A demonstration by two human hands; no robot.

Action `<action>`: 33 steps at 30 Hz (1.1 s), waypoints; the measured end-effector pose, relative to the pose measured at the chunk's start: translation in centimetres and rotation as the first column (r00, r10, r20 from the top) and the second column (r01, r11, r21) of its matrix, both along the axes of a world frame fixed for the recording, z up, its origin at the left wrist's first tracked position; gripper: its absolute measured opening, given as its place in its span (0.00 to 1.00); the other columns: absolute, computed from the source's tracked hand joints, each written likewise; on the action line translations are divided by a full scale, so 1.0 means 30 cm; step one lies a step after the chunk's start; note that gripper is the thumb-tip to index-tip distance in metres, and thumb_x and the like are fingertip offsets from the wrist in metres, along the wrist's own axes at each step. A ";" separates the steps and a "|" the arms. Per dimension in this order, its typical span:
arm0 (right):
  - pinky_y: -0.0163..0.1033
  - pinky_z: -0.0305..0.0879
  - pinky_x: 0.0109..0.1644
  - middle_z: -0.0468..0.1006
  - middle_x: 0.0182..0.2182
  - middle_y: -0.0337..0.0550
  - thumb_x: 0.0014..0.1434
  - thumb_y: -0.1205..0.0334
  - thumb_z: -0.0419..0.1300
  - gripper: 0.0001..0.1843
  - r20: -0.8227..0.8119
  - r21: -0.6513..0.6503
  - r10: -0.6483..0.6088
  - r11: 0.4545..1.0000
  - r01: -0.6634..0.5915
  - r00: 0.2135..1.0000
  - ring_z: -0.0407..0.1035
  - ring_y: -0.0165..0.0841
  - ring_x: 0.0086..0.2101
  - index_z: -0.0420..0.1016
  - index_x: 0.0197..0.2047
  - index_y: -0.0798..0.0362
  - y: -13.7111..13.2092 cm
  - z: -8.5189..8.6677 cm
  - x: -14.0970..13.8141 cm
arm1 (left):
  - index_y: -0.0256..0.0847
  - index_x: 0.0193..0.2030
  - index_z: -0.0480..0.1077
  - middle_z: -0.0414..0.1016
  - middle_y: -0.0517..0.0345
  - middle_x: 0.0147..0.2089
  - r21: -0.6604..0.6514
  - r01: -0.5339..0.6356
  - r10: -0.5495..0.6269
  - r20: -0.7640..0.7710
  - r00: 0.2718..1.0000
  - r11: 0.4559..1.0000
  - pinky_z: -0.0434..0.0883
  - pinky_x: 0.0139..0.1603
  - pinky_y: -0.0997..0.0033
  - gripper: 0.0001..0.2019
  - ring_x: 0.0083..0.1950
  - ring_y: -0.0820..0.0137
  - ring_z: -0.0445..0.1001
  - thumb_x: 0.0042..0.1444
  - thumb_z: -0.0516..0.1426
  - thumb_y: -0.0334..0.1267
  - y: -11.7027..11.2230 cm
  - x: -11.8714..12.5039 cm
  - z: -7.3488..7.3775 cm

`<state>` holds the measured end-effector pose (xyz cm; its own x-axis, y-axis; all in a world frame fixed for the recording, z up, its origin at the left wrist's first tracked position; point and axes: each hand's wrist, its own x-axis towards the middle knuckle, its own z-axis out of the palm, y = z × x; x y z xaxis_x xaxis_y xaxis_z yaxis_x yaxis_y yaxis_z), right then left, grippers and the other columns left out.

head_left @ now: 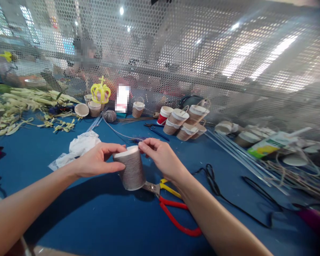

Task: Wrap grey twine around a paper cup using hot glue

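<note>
Above the blue table [96, 217], both my hands hold a paper cup wrapped in grey string [130, 169], bottom end up and tilted. My left hand [97, 160] grips its left side with thumb and fingers closed on it. My right hand [160, 156] pinches the cup's upper rim, where a grey string [117, 132] leads back to a ball of yarn [110, 115]. Red-and-yellow-handled pliers [173, 206] lie on the table just under the cup.
Several string-wrapped cups [186, 122] are stacked at the back centre, by a yellow crown shape [100, 93]. Palm-leaf strips [24, 103] lie at the left, white plastic [80, 145] near my left hand. Black cord [216, 188], thin rods [237, 153] and clutter fill the right. A perforated screen [202, 53] backs the table, a person behind it.
</note>
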<state>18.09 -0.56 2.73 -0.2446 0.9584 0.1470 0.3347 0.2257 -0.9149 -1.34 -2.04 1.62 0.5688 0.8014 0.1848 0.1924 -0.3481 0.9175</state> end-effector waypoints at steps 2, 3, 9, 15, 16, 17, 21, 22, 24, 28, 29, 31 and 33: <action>0.33 0.55 0.29 0.64 0.21 0.33 0.51 0.57 0.56 0.11 -0.020 -0.016 -0.005 1.000 0.005 1.000 0.57 0.25 0.23 0.66 0.24 0.54 -0.003 -0.002 -0.005 | 0.36 0.37 0.70 0.74 0.54 0.40 -0.003 0.018 -0.018 0.008 1.000 1.000 0.67 0.44 0.68 0.10 0.47 0.64 0.69 0.47 0.57 0.35 -0.002 0.000 0.000; 0.33 0.54 0.28 0.63 0.20 0.32 0.51 0.57 0.56 0.11 -0.029 -0.024 -0.007 1.000 0.006 1.000 0.56 0.25 0.23 0.65 0.24 0.54 -0.005 -0.003 -0.008 | 0.36 0.37 0.70 0.74 0.54 0.41 -0.006 0.028 -0.028 0.014 1.000 1.000 0.67 0.44 0.69 0.09 0.47 0.63 0.69 0.47 0.57 0.35 -0.003 0.000 -0.001; 0.32 0.57 0.29 0.64 0.21 0.33 0.51 0.52 0.56 0.14 -0.114 -0.107 -0.012 0.994 -0.001 0.993 0.58 0.26 0.24 0.65 0.25 0.54 -0.006 -0.015 -0.015 | 0.36 0.36 0.70 0.73 0.54 0.41 0.010 0.050 -0.050 0.038 0.998 0.999 0.65 0.47 0.67 0.08 0.49 0.63 0.67 0.48 0.57 0.34 -0.001 0.000 -0.006; 0.35 0.62 0.35 0.74 0.33 0.42 0.54 0.42 0.48 0.23 -0.230 -0.271 0.226 0.919 -0.285 0.947 0.66 0.31 0.34 0.70 0.36 0.54 -0.009 -0.009 -0.001 | 0.36 0.36 0.68 0.71 0.55 0.39 0.083 -0.023 0.013 0.120 0.993 0.996 0.62 0.49 0.67 0.06 0.47 0.66 0.66 0.49 0.56 0.32 0.021 -0.002 -0.021; 0.35 0.63 0.36 0.74 0.35 0.43 0.52 0.43 0.51 0.23 -0.207 -0.264 0.265 0.912 -0.314 0.942 0.67 0.32 0.36 0.70 0.39 0.54 -0.008 -0.008 0.002 | 0.36 0.35 0.67 0.70 0.55 0.39 0.091 -0.033 0.022 0.120 0.993 0.995 0.62 0.49 0.67 0.05 0.46 0.67 0.66 0.50 0.55 0.32 0.025 -0.001 -0.023; 0.36 0.63 0.38 0.74 0.37 0.45 0.51 0.45 0.55 0.23 -0.164 -0.251 0.287 0.913 -0.321 0.944 0.67 0.33 0.37 0.69 0.42 0.55 -0.006 -0.007 0.004 | 0.36 0.34 0.67 0.70 0.56 0.38 0.099 -0.037 0.026 0.108 0.994 0.994 0.62 0.48 0.67 0.04 0.45 0.67 0.66 0.50 0.55 0.32 0.028 -0.001 -0.024; 0.41 0.64 0.40 0.73 0.41 0.50 0.46 0.52 0.62 0.30 0.107 -0.123 0.216 0.971 -0.203 0.970 0.68 0.37 0.38 0.64 0.49 0.59 -0.001 -0.019 0.000 | 0.36 0.33 0.65 0.68 0.57 0.35 0.143 -0.063 0.067 -0.019 0.998 0.988 0.63 0.44 0.68 0.04 0.39 0.69 0.66 0.49 0.54 0.32 0.033 0.003 -0.032; 0.42 0.64 0.41 0.73 0.42 0.50 0.46 0.53 0.62 0.30 0.177 -0.067 0.177 0.984 -0.167 0.968 0.68 0.37 0.39 0.63 0.50 0.60 -0.001 -0.025 -0.004 | 0.36 0.34 0.65 0.68 0.58 0.35 0.148 -0.079 0.087 -0.048 0.995 0.986 0.63 0.44 0.69 0.05 0.39 0.69 0.66 0.49 0.54 0.32 0.034 0.004 -0.035; 0.44 0.63 0.44 0.72 0.43 0.50 0.45 0.55 0.63 0.31 0.294 0.059 0.102 0.991 -0.124 0.950 0.67 0.38 0.41 0.62 0.51 0.59 -0.004 -0.043 -0.013 | 0.36 0.36 0.65 0.69 0.57 0.36 0.137 -0.105 0.117 -0.081 0.990 0.985 0.63 0.44 0.68 0.07 0.40 0.68 0.66 0.49 0.55 0.35 0.035 0.006 -0.042; 0.45 0.61 0.47 0.71 0.45 0.51 0.44 0.54 0.63 0.30 0.435 0.261 0.000 0.957 -0.126 0.901 0.65 0.40 0.45 0.63 0.50 0.57 -0.009 -0.084 -0.030 | 0.36 0.37 0.67 0.70 0.57 0.36 0.083 -0.098 0.106 -0.088 0.991 0.992 0.64 0.43 0.69 0.09 0.40 0.68 0.67 0.50 0.53 0.37 0.034 0.014 -0.053; 0.45 0.62 0.47 0.71 0.45 0.51 0.44 0.55 0.63 0.30 0.452 0.283 -0.009 0.950 -0.134 0.892 0.65 0.40 0.45 0.63 0.49 0.57 -0.010 -0.092 -0.033 | 0.36 0.37 0.67 0.70 0.57 0.36 0.078 -0.102 0.108 -0.086 0.990 0.992 0.64 0.42 0.70 0.08 0.39 0.68 0.67 0.50 0.53 0.36 0.034 0.016 -0.054; 0.45 0.62 0.47 0.70 0.45 0.51 0.44 0.56 0.63 0.30 0.474 0.305 -0.018 0.941 -0.145 0.880 0.65 0.39 0.44 0.63 0.49 0.58 -0.011 -0.104 -0.036 | 0.36 0.35 0.67 0.70 0.58 0.34 0.077 -0.116 0.123 -0.086 0.989 0.990 0.63 0.40 0.71 0.08 0.38 0.69 0.66 0.50 0.52 0.36 0.032 0.019 -0.056; 0.45 0.62 0.47 0.70 0.45 0.51 0.43 0.57 0.64 0.30 0.493 0.313 -0.021 0.937 -0.155 0.870 0.65 0.39 0.44 0.62 0.50 0.57 -0.013 -0.108 -0.038 | 0.36 0.33 0.67 0.69 0.59 0.32 0.072 -0.125 0.132 -0.094 0.987 0.989 0.62 0.39 0.72 0.07 0.36 0.69 0.66 0.51 0.50 0.35 0.032 0.020 -0.058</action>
<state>16.96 -0.96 -0.52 -0.4299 0.8522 0.2982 0.6852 0.5230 -0.5069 -0.74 -1.08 -0.12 0.4799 0.8570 0.1877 0.3279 -0.3736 0.8677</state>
